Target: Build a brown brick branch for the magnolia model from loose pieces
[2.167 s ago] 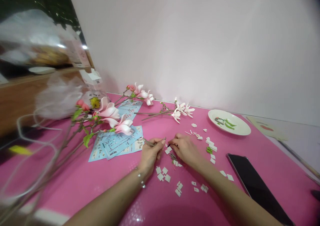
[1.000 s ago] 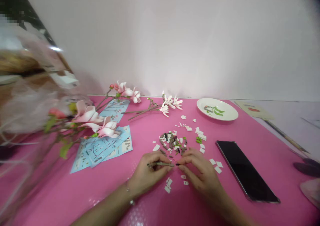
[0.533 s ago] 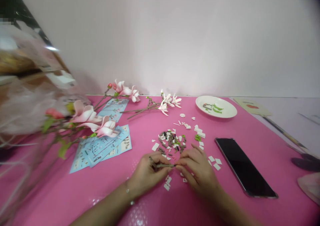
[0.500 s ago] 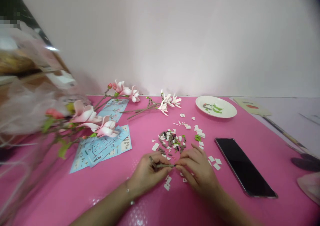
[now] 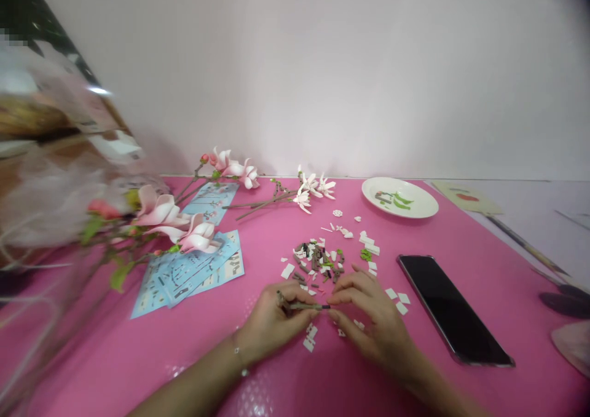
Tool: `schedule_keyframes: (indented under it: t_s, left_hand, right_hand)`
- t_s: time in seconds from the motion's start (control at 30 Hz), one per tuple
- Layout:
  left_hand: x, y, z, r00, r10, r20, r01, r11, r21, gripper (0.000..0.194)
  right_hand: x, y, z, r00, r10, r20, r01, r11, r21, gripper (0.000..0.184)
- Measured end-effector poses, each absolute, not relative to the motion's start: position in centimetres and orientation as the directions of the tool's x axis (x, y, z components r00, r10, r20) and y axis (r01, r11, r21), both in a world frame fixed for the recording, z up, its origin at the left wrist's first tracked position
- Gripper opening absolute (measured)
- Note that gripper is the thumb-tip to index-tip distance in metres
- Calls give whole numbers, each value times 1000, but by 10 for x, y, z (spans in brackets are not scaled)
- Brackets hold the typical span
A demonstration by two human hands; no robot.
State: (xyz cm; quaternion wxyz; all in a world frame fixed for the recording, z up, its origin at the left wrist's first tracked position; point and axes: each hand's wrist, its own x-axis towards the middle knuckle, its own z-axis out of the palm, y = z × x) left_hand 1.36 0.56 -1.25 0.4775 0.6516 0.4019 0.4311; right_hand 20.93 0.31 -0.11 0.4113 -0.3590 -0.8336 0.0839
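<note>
My left hand (image 5: 274, 311) is closed around a thin brown brick-built stem (image 5: 304, 306), which points right and ends in a dark tip. Just past that tip is my right hand (image 5: 369, 312), its thumb and forefinger slightly apart with nothing visible between them. Beyond both hands lies a loose pile of small brown, white, green and black building pieces (image 5: 318, 260). White flat pieces (image 5: 310, 338) are scattered close to my fingers, and more white tiles (image 5: 399, 300) lie right of my right hand.
A white plate (image 5: 421, 208) holding green and brown pieces is at the back right. A black phone (image 5: 454, 306) lies on the right. Pink flower branches (image 5: 198, 235) and blue printed sheets (image 5: 233, 263) are on the left. White flowers (image 5: 303, 199) lie at the back.
My right thumb and forefinger have come slightly off the stem's end, and its dark tip now shows more. My left hand keeps its hold on the stem.
</note>
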Motion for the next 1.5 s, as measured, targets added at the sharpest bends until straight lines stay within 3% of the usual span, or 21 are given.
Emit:
schedule_keyframes:
  t_s: [0.7,0.93,1.27,1.5]
  left_hand:
    - [13,3,-13,381,908,174,165,-252,954,13]
    - [13,3,-12,327,918,225,121,-277,953,7]
    - [15,3,-8,347,925,155,23,-174,985,9]
    - [14,6,-10,337,929,152,60,-182,981,9]
  right_hand:
    - [202,1,5,-437,602,669,462,788,-407,11]
    - [200,0,2,-413,622,665,487,768,-416,11]
    - [203,0,-2,-397,638,660,501,753,-426,11]
    - [204,1,3,-376,643,667,526,741,-418,10]
